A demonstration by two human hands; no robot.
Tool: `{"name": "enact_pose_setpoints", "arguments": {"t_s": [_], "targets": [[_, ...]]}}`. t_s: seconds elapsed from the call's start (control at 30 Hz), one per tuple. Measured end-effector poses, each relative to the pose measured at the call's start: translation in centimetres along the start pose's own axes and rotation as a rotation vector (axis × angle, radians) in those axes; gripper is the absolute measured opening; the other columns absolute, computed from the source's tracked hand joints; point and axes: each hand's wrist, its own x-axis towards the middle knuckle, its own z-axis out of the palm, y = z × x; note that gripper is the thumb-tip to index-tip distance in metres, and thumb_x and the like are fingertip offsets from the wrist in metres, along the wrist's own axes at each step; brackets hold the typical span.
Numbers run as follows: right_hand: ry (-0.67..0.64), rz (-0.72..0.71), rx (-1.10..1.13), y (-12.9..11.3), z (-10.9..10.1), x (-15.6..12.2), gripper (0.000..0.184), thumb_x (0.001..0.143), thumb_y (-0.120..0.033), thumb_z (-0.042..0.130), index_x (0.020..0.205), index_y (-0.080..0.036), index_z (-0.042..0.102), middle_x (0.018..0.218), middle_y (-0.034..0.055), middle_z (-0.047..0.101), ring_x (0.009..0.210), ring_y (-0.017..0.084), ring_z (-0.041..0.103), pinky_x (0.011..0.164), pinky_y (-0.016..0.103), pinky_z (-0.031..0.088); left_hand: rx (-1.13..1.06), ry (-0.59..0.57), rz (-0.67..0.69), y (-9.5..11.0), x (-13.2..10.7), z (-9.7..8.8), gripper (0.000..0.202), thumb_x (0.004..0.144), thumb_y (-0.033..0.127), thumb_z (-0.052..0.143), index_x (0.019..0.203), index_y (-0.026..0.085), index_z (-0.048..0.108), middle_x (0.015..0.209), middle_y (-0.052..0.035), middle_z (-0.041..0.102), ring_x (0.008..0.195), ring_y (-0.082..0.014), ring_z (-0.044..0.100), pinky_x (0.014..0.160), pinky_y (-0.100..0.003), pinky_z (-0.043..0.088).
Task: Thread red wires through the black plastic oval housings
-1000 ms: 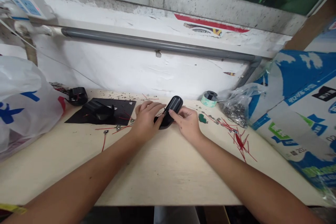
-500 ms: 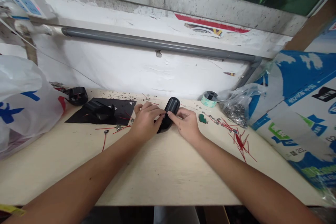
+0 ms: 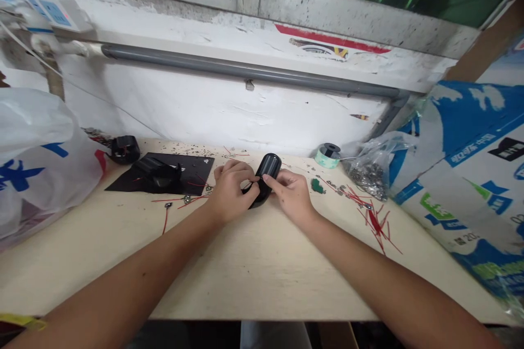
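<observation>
A rounded, elongated black plastic housing (image 3: 269,165) stands tilted over the table between my hands. My right hand (image 3: 291,191) is closed around its right side, with the thumb laid across the front. On the other side, my left hand (image 3: 234,188) pinches thumb and forefinger together at the housing's middle. A thin dark strand shows by those fingertips, too small to name surely. The housing's lower part is partly hidden by the left hand. Left of my hands, another black plastic part (image 3: 158,173) lies on a black sheet (image 3: 192,166).
Red wires (image 3: 375,222) and small metal pieces lie at right, near a green scrap (image 3: 316,185). Behind are a tape roll (image 3: 327,155) and a clear bag of metal parts (image 3: 370,174). A blue-white carton (image 3: 470,174) bounds the right, a white plastic bag (image 3: 45,163) the left.
My left hand has turned slightly, its thumb and forefinger shifting at the housing's middle, with a gap now showing between them. The right hand keeps its hold. The whole view has shifted slightly.
</observation>
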Motion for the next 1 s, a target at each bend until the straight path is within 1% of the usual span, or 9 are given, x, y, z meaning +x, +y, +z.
{"name": "enact_pose_setpoints", "arguments": {"t_s": [0.07, 0.17, 0.27, 0.4, 0.57, 0.7, 0.87, 0.93, 1.0], "targets": [[0.001, 0.013, 0.027, 0.0, 0.0, 0.0, 0.043, 0.072, -0.045, 0.077, 0.050, -0.018, 0.051, 0.054, -0.0026, 0.044, 0.055, 0.012, 0.042, 0.051, 0.025, 0.040, -0.010, 0.014, -0.009, -0.2, -0.1, 0.1, 0.017, 0.084, 0.023, 0.056, 0.082, 0.022, 0.073, 0.106, -0.0036, 0.070, 0.113, -0.0275, 0.051, 0.093, -0.047, 0.030], [0.007, 0.090, 0.090, 0.1, 0.0, 0.0, 0.036, 0.069, -0.046, 0.079, 0.058, -0.017, 0.061, 0.057, -0.0006, 0.052, 0.056, 0.013, 0.047, 0.053, 0.027, 0.045, -0.007, 0.019, 0.009, -0.3, -0.2, 0.3, 0.027, 0.092, 0.029, 0.052, 0.083, 0.024, 0.076, 0.116, -0.0033, 0.067, 0.117, -0.0282, 0.046, 0.096, -0.048, 0.030], [0.025, 0.135, 0.131, 0.2, -0.1, 0.0, 0.034, 0.067, -0.046, 0.082, 0.066, -0.016, 0.068, 0.062, 0.0027, 0.061, 0.058, 0.015, 0.053, 0.055, 0.029, 0.049, -0.021, -0.016, 0.010, -0.2, -0.4, 0.5, 0.031, 0.097, 0.033, 0.049, 0.090, 0.028, 0.078, 0.120, -0.0023, 0.066, 0.119, -0.0283, 0.044, 0.097, -0.049, 0.030], [0.033, 0.165, 0.186, 0.1, -0.3, 0.1, 0.034, 0.064, -0.046, 0.084, 0.071, -0.015, 0.072, 0.066, 0.0044, 0.066, 0.058, 0.017, 0.058, 0.056, 0.032, 0.053, -0.049, -0.055, -0.017, 0.0, -0.4, 0.8, 0.030, 0.098, 0.034, 0.049, 0.096, 0.029, 0.078, 0.120, -0.0022, 0.065, 0.120, -0.0286, 0.043, 0.098, -0.051, 0.030], [0.019, 0.177, 0.231, 0.1, -0.3, 0.1, 0.033, 0.063, -0.046, 0.085, 0.071, -0.015, 0.073, 0.069, 0.0047, 0.069, 0.058, 0.017, 0.059, 0.056, 0.032, 0.055, -0.033, -0.068, -0.015, -0.1, -0.5, 1.0, 0.029, 0.097, 0.033, 0.049, 0.100, 0.029, 0.077, 0.121, -0.0023, 0.065, 0.122, -0.0290, 0.043, 0.099, -0.052, 0.030], [0.052, 0.151, 0.201, 0.3, -0.3, 0.4, 0.033, 0.064, -0.046, 0.085, 0.069, -0.015, 0.073, 0.069, 0.0047, 0.070, 0.060, 0.018, 0.061, 0.055, 0.030, 0.054, 0.017, -0.066, 0.018, -0.1, -0.5, 1.1, 0.030, 0.093, 0.029, 0.052, 0.114, 0.027, 0.073, 0.122, -0.0046, 0.065, 0.121, -0.0300, 0.045, 0.098, -0.051, 0.032], [0.102, 0.172, 0.295, -0.1, -0.4, 0.7, 0.034, 0.063, -0.046, 0.085, 0.069, -0.016, 0.071, 0.068, 0.0027, 0.068, 0.062, 0.017, 0.062, 0.058, 0.032, 0.058, -0.022, 0.005, 0.050, 0.0, -0.5, 1.0, 0.037, 0.093, 0.029, 0.051, 0.127, 0.024, 0.064, 0.122, -0.0065, 0.066, 0.118, -0.0275, 0.051, 0.099, -0.048, 0.033], [0.116, 0.170, 0.313, -0.2, -0.5, 0.7, 0.034, 0.063, -0.046, 0.085, 0.067, -0.017, 0.070, 0.067, 0.0019, 0.067, 0.061, 0.017, 0.061, 0.056, 0.030, 0.057, -0.053, 0.033, 0.044, -0.1, -0.4, 0.8, 0.036, 0.094, 0.028, 0.049, 0.127, 0.021, 0.062, 0.122, -0.0075, 0.066, 0.118, -0.0262, 0.053, 0.099, -0.046, 0.033], [0.123, 0.174, 0.320, 0.0, -0.6, 0.8, 0.034, 0.064, -0.046, 0.085, 0.065, -0.017, 0.068, 0.066, 0.0015, 0.066, 0.061, 0.017, 0.061, 0.053, 0.029, 0.056, -0.062, 0.035, 0.025, -0.3, -0.4, 0.7, 0.032, 0.095, 0.028, 0.047, 0.121, 0.020, 0.064, 0.121, -0.0079, 0.067, 0.118, -0.0259, 0.055, 0.099, -0.046, 0.033]]}}
